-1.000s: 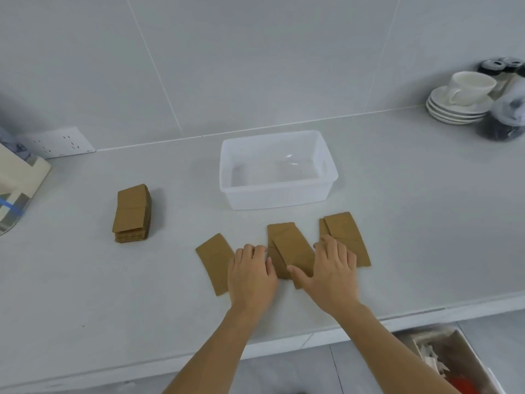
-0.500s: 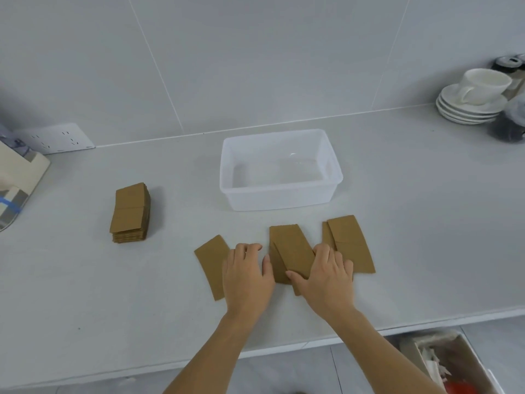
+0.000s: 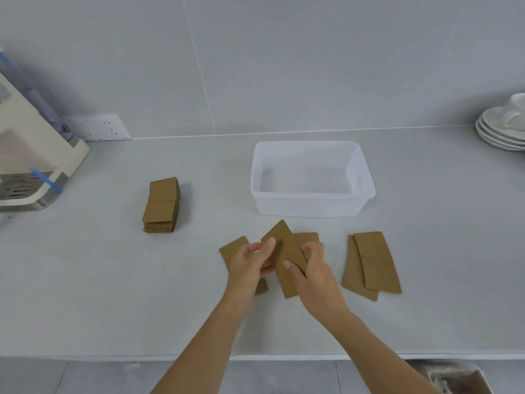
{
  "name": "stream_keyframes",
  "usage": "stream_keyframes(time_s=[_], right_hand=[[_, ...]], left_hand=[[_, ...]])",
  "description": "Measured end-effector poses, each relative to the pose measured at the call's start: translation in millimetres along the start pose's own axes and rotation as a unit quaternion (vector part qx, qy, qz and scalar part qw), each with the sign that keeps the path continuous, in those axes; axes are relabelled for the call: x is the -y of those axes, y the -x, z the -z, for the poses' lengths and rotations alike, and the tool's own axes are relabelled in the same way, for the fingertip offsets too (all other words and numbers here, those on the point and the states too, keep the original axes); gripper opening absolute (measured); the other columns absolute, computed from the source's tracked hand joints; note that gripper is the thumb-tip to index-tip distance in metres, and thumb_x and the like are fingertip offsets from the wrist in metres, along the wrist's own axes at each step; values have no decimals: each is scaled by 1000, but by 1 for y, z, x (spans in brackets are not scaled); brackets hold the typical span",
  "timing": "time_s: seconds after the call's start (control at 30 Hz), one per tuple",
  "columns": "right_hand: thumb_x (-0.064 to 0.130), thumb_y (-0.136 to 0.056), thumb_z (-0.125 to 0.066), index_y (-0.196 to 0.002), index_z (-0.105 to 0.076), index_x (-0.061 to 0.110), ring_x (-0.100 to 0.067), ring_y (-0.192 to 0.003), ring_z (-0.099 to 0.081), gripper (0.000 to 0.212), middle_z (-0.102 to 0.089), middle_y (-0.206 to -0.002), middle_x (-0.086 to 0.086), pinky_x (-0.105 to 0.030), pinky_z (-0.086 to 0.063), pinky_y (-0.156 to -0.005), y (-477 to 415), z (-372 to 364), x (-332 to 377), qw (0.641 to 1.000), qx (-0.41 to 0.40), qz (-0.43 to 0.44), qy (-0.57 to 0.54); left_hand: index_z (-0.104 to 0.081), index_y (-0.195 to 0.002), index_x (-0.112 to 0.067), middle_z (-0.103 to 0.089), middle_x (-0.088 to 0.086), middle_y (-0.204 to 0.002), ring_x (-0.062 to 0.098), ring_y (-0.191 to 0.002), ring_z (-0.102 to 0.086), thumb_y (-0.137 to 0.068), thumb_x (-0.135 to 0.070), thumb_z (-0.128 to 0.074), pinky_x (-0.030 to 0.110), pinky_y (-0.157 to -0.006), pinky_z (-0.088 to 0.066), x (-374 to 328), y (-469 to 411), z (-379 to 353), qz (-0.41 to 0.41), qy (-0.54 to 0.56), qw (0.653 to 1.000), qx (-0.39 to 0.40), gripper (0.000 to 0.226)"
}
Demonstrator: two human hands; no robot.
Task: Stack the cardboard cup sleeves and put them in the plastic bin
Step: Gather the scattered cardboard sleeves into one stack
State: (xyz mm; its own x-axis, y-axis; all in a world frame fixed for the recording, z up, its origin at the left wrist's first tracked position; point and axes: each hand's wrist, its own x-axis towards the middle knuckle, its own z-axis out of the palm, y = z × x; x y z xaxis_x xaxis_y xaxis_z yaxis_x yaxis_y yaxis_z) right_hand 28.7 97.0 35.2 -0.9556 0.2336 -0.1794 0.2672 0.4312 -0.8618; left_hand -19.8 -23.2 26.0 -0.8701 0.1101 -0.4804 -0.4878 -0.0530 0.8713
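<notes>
Both my left hand [image 3: 250,263] and my right hand [image 3: 309,269] grip one brown cardboard cup sleeve [image 3: 284,251], lifted and tilted above the counter. Under it lies another sleeve [image 3: 308,237], mostly hidden. A single flat sleeve [image 3: 233,250] lies beneath my left hand. Two overlapping sleeves [image 3: 372,263] rest on the counter to the right. A neat stack of sleeves [image 3: 162,204] stands at the left. The clear plastic bin [image 3: 312,206] sits just behind my hands with nothing in it.
A cream appliance [image 3: 31,155] with blue tape stands at the far left, a wall socket [image 3: 96,127] behind it. Stacked white saucers with a cup [image 3: 502,126] sit at the far right. The counter's front edge [image 3: 255,357] runs below my forearms; a waste box [image 3: 454,379] is on the floor.
My hands were pressed flat on the middle sleeves; now both have picked one sleeve up and turned it at an angle. The view has shifted left.
</notes>
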Motion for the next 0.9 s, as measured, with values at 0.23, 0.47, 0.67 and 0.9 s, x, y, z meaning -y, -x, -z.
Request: stream_keyframes(time_s=[0.23, 0.47, 0.67, 0.9], right_hand=[[42, -90, -49, -117, -33, 20, -17, -62, -55, 38, -56, -70, 1, -33, -45, -61, 1, -33, 18, 997, 68, 30, -2], [50, -90, -42, -121, -39, 16, -16, -74, -56, 46, -55, -78, 1, -34, -48, -72, -5, -53, 22, 994, 60, 33, 80], [57, -82, -53, -116, -43, 12, -19, -106, -50, 57, -50, -113, -2, -31, -45, -86, -10, -68, 19, 967, 43, 4, 252], [66, -70, -59, -110, -42, 10, -21, -106, -46, 71, -45, -114, -6, -29, -36, -94, -13, -82, 13, 933, 3, -20, 359]], left_hand=[[-53, -87, -9, -67, 14, -98, 28, -84, -66, -86, -18, -64, 37, -67, -53, -6, 7, 39, -10, 121, 991, -57, 14], [-54, -83, -15, -64, 6, -91, 22, -81, -59, -90, -22, -59, 35, -64, -50, -12, 10, 77, -30, 165, 972, -164, 11], [-55, -74, -18, -64, 0, -84, 21, -80, -58, -84, -27, -66, 41, -77, -49, -10, 11, 95, 1, 182, 965, -190, 17], [-59, -112, -10, -70, 16, -105, 35, -95, -66, -87, -24, -57, 45, -72, -56, -3, 10, 105, 52, 247, 960, -122, 29]])
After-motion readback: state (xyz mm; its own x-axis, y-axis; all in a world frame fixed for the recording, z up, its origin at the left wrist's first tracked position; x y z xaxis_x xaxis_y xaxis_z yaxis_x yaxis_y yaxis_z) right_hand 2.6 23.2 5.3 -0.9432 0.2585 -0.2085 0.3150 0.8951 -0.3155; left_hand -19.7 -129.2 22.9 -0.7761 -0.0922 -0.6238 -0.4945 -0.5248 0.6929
